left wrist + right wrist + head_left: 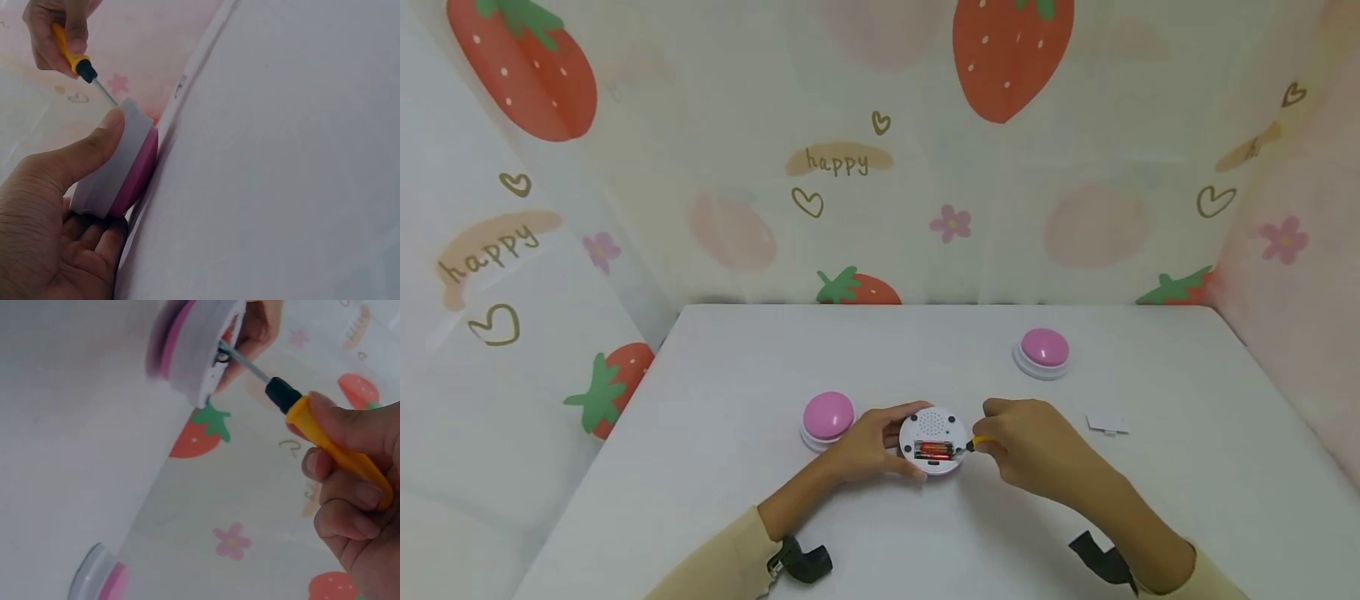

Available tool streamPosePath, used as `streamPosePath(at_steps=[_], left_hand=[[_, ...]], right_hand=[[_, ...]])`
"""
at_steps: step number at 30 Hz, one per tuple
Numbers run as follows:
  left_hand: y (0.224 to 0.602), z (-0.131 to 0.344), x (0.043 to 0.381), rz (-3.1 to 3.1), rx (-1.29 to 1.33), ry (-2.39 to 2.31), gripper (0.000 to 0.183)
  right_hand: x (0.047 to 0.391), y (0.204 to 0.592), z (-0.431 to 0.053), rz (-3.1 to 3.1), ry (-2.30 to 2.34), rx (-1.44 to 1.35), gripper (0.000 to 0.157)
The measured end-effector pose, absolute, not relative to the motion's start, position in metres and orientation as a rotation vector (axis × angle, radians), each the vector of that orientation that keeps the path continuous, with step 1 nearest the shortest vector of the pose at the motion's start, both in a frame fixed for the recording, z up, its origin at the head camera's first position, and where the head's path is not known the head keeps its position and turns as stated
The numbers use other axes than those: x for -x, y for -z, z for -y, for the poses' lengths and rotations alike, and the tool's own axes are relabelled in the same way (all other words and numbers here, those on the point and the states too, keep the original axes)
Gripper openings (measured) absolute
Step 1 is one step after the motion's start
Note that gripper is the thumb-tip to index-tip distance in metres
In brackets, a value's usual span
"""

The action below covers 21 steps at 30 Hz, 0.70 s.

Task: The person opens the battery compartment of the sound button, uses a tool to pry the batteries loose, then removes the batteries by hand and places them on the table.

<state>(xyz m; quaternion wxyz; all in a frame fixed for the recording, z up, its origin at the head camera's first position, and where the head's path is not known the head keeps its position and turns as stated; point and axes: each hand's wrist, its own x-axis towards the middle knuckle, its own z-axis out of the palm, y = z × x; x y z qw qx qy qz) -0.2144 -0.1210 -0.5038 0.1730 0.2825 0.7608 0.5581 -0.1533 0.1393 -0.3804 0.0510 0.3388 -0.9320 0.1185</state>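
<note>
A round push-button buzzer lies upside down on the table, its pink cap facing the tabletop. Its battery bay is uncovered, with red batteries inside. Thumb and fingers of my left hand hold the buzzer by its white rim from the left. My right hand grips a screwdriver with a yellow handle and dark collar. The screwdriver's metal shaft reaches into the bay at the right end of the batteries, as the right wrist view shows. In the left wrist view the pink cap touches the tabletop side.
A second pink-topped buzzer stands just behind my left wrist. Another one stands farther back on the right. The small white battery cover lies right of my right hand on the white table. Strawberry-printed cloth encloses the table's back and sides.
</note>
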Motion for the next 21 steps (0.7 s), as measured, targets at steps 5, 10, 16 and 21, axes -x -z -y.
streamPosePath(at_steps=[5, 10, 16, 21], left_hand=[[0.506, 0.12, 0.212, -2.16, -0.796, -1.608, 0.093], [0.505, 0.121, 0.213, -2.165, -0.787, -1.596, 0.093], [0.505, 0.121, 0.212, -2.166, -0.777, -1.586, 0.092], [0.505, 0.121, 0.211, -2.157, -0.763, -1.601, 0.094]], right_hand=[[0.159, 0.398, -0.154, 2.752, -0.578, -1.016, 0.013], [0.167, 0.415, -0.167, 2.651, -0.796, -1.031, 0.017], [0.172, 0.423, -0.175, 2.625, -0.895, -1.026, 0.016], [0.174, 0.424, -0.177, 2.675, -0.937, -0.979, 0.012]])
